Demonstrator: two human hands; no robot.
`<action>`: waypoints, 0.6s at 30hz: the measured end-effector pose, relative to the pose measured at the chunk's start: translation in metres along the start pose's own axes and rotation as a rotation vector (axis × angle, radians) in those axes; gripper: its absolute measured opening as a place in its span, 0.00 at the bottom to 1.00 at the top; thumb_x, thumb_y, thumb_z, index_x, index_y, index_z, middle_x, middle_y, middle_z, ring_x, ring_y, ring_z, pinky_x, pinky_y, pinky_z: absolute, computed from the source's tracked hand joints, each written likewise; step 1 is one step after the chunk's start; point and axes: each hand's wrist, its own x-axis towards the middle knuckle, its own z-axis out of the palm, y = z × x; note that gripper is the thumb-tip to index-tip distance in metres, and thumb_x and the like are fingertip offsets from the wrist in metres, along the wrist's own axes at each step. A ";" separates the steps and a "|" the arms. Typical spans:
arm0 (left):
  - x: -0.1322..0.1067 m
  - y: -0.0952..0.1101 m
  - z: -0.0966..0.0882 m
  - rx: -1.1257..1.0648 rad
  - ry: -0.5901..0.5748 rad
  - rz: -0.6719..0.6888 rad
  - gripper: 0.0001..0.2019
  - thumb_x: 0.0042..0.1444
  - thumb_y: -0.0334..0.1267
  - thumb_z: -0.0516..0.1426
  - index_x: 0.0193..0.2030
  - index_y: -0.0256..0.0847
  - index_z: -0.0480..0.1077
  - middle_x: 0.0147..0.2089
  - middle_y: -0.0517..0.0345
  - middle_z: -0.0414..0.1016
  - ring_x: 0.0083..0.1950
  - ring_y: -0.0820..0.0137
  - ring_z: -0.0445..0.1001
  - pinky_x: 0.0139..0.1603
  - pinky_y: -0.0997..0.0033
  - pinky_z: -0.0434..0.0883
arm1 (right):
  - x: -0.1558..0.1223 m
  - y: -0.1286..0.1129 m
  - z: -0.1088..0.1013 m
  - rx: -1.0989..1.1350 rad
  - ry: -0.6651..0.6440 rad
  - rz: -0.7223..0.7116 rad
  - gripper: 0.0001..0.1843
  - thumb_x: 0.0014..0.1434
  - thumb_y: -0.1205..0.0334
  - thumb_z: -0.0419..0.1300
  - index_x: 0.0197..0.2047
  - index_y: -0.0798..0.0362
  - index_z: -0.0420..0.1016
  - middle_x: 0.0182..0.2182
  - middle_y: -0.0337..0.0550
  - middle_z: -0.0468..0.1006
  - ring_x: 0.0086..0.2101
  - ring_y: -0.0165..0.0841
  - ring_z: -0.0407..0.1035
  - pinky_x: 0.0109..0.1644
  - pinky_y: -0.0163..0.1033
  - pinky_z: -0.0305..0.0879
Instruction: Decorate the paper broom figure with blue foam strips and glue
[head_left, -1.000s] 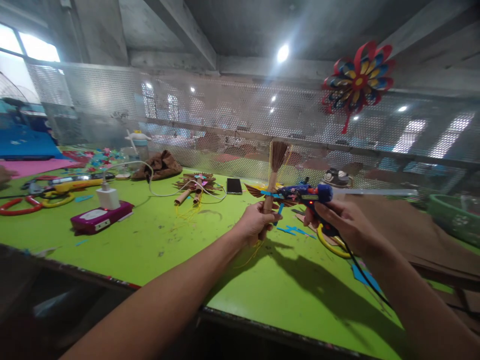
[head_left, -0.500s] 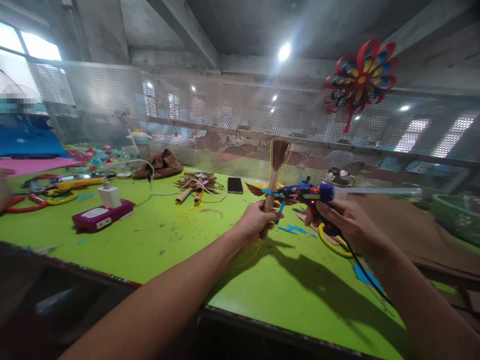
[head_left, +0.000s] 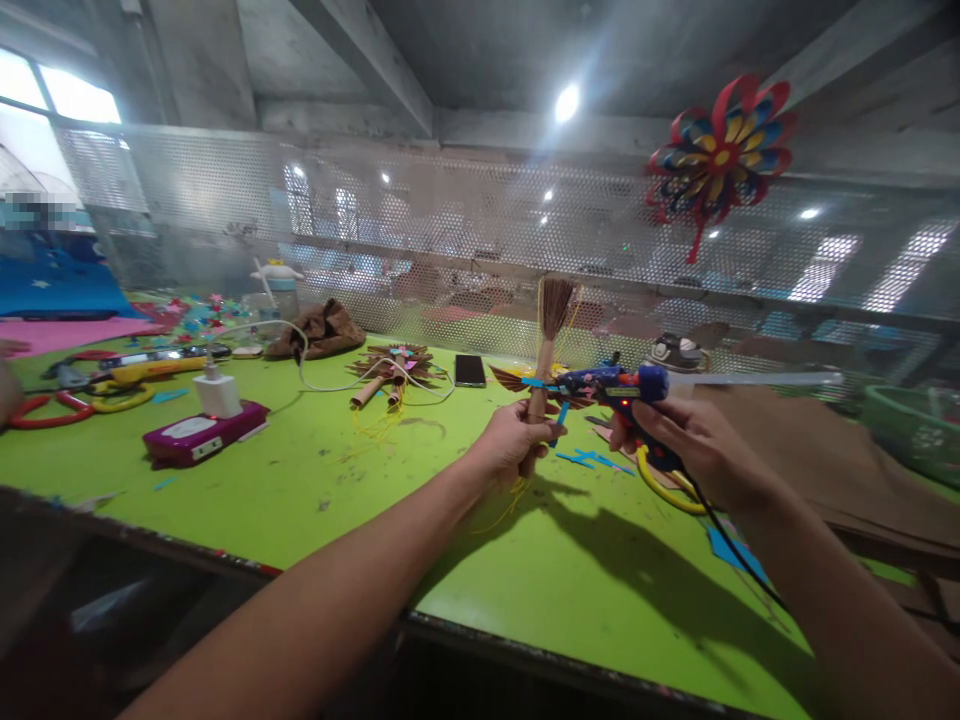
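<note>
Right now my left hand [head_left: 516, 442] is clamped on the handle of a small paper broom [head_left: 547, 340], upright above the table [head_left: 337, 480], while my right hand [head_left: 694, 448], just beside it, grips a blue glue gun [head_left: 616, 384] with its nozzle at the handle. Brown fringe tops it; a blue strip [head_left: 537, 384] crosses it, one end loose, so gluing looks unfinished.

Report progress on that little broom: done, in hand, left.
Done: similar brown pieces lie bundled near the phone. In hand: the left hand holds the small broom upright, while the right hand puts the glue gun's nozzle to a blue strip on its handle. Left, probably: the strip's end hangs loose, and more blue strips lie on the table.
</note>
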 end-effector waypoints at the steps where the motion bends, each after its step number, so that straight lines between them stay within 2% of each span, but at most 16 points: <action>1: 0.000 0.000 0.000 -0.003 0.002 0.000 0.14 0.39 0.25 0.63 0.34 0.34 0.66 0.27 0.60 0.66 0.23 0.79 0.60 0.22 0.76 0.56 | 0.000 0.000 0.000 -0.003 0.003 0.001 0.20 0.60 0.47 0.50 0.33 0.53 0.75 0.26 0.43 0.73 0.27 0.31 0.65 0.28 0.34 0.59; 18: 0.002 -0.001 -0.001 -0.017 -0.002 0.014 0.15 0.38 0.26 0.63 0.35 0.33 0.66 0.26 0.61 0.66 0.22 0.80 0.60 0.22 0.75 0.56 | 0.000 -0.002 0.000 -0.002 -0.014 -0.006 0.20 0.60 0.47 0.50 0.32 0.53 0.75 0.24 0.42 0.71 0.26 0.30 0.63 0.27 0.34 0.56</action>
